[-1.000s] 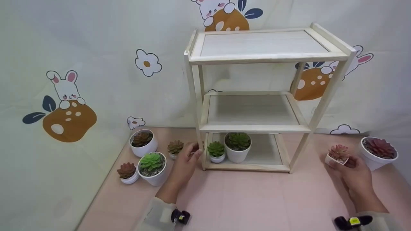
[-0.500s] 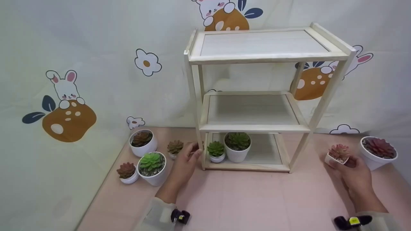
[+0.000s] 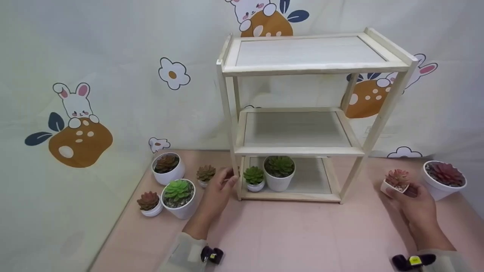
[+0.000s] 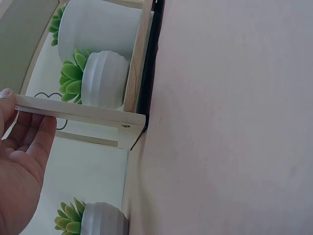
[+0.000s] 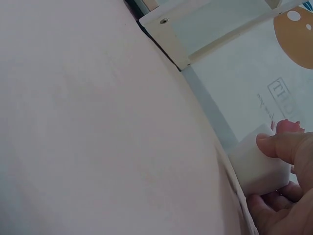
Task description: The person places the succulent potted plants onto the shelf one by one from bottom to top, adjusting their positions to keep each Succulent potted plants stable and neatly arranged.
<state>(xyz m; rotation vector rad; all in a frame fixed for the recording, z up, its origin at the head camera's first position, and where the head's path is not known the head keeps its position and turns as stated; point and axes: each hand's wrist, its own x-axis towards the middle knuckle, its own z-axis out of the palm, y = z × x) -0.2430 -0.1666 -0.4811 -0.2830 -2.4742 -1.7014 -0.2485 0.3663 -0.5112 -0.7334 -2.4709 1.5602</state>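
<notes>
My left hand (image 3: 219, 189) is at the front left post of a pale wooden three-tier shelf (image 3: 300, 151). In the left wrist view, thumb and fingers (image 4: 41, 139) pinch that post from its two sides. Off to the right, my right hand (image 3: 418, 204) holds a small white pot with a pink succulent (image 3: 397, 179). The right wrist view has its thumb on one side of the white pot (image 5: 259, 164) and fingers curled under the other, low by the table. On the shelf's bottom tier stand a small green succulent (image 3: 254, 175) and a larger potted green succulent (image 3: 280, 179).
Left of the shelf stand a bright green succulent (image 3: 178, 198), a small reddish-brown one (image 3: 149, 204), a brown one in a white pot (image 3: 168, 168) and a small brown one (image 3: 205, 173). A dark red succulent (image 3: 444, 179) is at far right. A rabbit-print cloth (image 3: 124, 56) hangs behind.
</notes>
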